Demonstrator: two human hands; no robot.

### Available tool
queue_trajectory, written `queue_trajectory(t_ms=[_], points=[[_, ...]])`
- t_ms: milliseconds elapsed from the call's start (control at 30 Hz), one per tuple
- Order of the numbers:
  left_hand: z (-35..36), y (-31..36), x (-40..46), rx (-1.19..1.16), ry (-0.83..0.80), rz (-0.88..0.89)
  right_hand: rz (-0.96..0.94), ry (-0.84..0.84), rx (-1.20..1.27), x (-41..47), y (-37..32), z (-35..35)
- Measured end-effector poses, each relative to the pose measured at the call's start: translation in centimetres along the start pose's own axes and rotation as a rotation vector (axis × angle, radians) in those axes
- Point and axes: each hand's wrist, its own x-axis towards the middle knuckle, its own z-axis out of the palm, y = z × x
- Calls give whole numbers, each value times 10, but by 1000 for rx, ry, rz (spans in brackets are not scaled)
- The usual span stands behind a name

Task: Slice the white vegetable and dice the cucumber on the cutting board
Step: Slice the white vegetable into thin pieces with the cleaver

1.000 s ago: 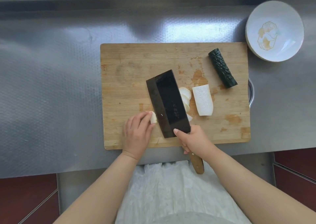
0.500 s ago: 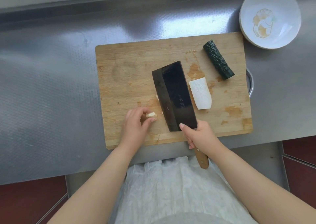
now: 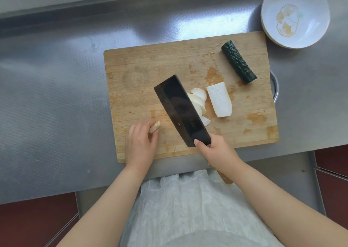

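A wooden cutting board [image 3: 143,73] lies on the steel counter. On it rest a white vegetable half [image 3: 219,100], cut face up, and a row of white slices [image 3: 198,103] beside a dark cleaver [image 3: 180,111]. My right hand [image 3: 214,150] grips the cleaver's handle, with the blade laid tilted against the slices. My left hand [image 3: 140,145] pinches a small white end piece [image 3: 154,126] near the board's front left. A dark green cucumber piece [image 3: 238,64] lies at the board's far right.
A white bowl [image 3: 295,15] with a gold pattern stands on the counter [image 3: 56,96] beyond the board's right corner. A metal rim [image 3: 275,88] shows at the board's right edge. My white apron [image 3: 188,209] hangs below the counter's front edge.
The cleaver has tilted and shifted left, uncovering the slices beside the white half. My left hand has drawn the small end piece away to the left of the blade.
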Motion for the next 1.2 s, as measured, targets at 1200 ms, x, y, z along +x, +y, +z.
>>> queue_trajectory(t_ms=[1200], points=[[7,30,22,-809,-258,-759,-179,142,-557,-25,-40,9]])
